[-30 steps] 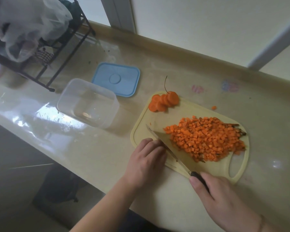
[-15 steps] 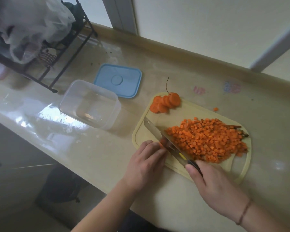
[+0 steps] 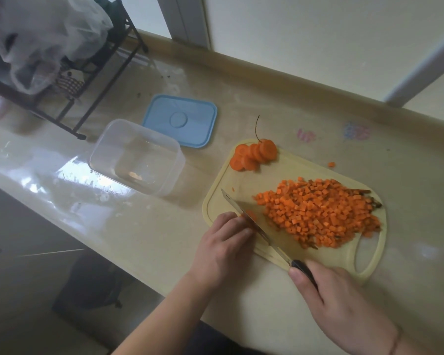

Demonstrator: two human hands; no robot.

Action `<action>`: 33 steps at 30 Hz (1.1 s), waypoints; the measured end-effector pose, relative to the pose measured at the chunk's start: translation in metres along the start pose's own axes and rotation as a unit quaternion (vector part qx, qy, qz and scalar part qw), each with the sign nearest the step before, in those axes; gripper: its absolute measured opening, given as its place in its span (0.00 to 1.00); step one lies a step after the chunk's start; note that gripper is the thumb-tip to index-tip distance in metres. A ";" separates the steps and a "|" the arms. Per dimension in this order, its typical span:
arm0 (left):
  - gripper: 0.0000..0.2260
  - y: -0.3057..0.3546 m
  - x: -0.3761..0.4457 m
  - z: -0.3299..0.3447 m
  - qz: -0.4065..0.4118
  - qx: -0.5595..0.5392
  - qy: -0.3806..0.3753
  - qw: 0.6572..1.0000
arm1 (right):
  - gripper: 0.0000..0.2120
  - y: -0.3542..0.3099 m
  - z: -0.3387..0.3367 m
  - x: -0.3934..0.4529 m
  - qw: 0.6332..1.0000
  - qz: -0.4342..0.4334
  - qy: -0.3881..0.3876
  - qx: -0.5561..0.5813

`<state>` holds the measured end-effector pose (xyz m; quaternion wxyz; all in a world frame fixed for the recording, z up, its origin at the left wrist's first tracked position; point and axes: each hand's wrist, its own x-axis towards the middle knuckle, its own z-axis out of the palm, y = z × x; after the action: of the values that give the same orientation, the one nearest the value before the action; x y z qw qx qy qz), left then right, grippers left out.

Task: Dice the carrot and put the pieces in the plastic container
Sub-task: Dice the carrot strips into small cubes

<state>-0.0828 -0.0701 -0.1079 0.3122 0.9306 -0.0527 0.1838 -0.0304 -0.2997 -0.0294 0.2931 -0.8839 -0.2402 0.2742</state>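
With the left hand (image 3: pixel 223 248) curled, fingers (image 3: pixel 235 221) pinching a carrot piece (image 3: pixel 250 214) against the knife (image 3: pixel 251 225) gripped by the right hand (image 3: pixel 331 301), a slip could nick them.

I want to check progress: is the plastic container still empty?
Empty. Through the clear plastic container only its bare bottom shows; the diced carrot lies on the cutting board.

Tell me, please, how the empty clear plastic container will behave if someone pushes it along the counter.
The plastic container looks thin-walled and holds nothing, so it is probably light. On the glossy counter it would likely slide rather than grip. Being low and wide, it seems unlikely to tip.
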 end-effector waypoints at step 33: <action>0.08 0.001 -0.005 -0.006 0.014 0.016 -0.010 1.000 | 0.35 -0.005 0.013 0.003 0.999 0.013 -0.012 -0.048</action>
<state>-0.0896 -0.0673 -0.1051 0.2942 0.9365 -0.0656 0.1792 -0.0379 -0.2891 -0.0360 0.2433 -0.8968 -0.2449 0.2767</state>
